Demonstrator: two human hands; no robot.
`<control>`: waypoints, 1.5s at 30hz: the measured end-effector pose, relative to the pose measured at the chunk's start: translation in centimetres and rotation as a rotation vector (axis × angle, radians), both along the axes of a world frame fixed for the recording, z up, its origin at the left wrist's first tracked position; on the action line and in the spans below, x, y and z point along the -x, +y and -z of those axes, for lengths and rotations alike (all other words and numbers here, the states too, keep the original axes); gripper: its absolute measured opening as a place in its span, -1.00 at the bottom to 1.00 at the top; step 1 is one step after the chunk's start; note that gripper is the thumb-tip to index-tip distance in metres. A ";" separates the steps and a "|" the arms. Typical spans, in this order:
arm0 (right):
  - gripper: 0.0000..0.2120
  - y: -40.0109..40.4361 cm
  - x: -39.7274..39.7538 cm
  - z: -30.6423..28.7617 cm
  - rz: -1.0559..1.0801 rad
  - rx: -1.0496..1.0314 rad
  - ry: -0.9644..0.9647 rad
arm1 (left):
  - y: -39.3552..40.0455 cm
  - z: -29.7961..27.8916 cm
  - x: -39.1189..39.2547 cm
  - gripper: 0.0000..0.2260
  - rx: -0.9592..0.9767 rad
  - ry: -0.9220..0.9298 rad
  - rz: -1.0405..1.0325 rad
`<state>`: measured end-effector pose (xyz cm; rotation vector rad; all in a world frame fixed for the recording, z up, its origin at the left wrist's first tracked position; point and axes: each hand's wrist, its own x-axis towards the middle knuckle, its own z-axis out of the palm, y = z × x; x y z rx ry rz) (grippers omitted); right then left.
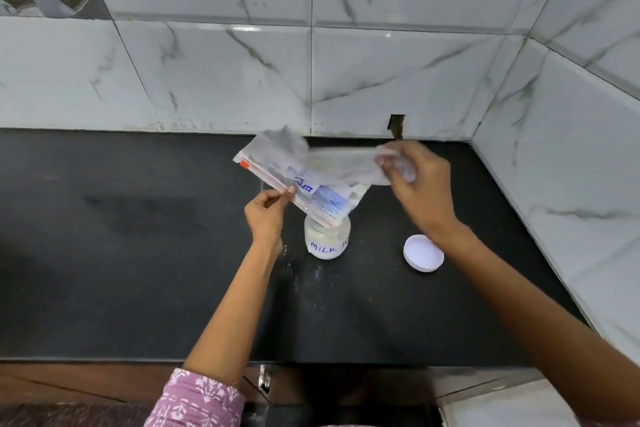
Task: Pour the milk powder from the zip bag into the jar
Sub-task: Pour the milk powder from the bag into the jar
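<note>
A clear zip bag with a red zip strip and blue print is held tilted over the small glass jar, its lower corner at the jar's mouth. The jar holds white milk powder and bears the handwritten word "MILK". My left hand pinches the zip edge of the bag just left of the jar. My right hand grips the bag's raised far end, above and right of the jar. The bag looks nearly empty and blurred.
The jar's white lid lies upside down on the black countertop right of the jar. Specks of spilled powder dot the counter beside the jar. Marble-tiled walls close the back and right side.
</note>
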<state>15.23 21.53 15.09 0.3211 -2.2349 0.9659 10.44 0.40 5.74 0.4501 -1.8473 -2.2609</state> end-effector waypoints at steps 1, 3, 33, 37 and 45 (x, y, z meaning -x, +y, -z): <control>-0.83 0.3 1.0 -1.3 0.039 0.024 -0.035 | -0.2 0.2 -0.1 -0.85 0.001 0.002 0.023; -0.79 0.7 3.1 -3.1 0.075 0.037 -0.126 | -0.4 0.3 -0.3 -0.86 -0.015 -0.002 0.055; -0.83 -3.9 6.3 -8.1 -0.172 -0.073 -0.227 | -2.9 1.9 -1.5 -0.69 -0.156 0.060 0.489; -0.80 -4.4 6.2 -7.7 -0.176 -0.131 -0.229 | -3.0 2.1 -1.8 -0.64 -0.179 0.052 0.473; -0.81 -5.1 5.8 -7.7 -0.160 -0.153 -0.198 | -2.8 2.4 -1.9 -0.68 -0.179 0.026 0.444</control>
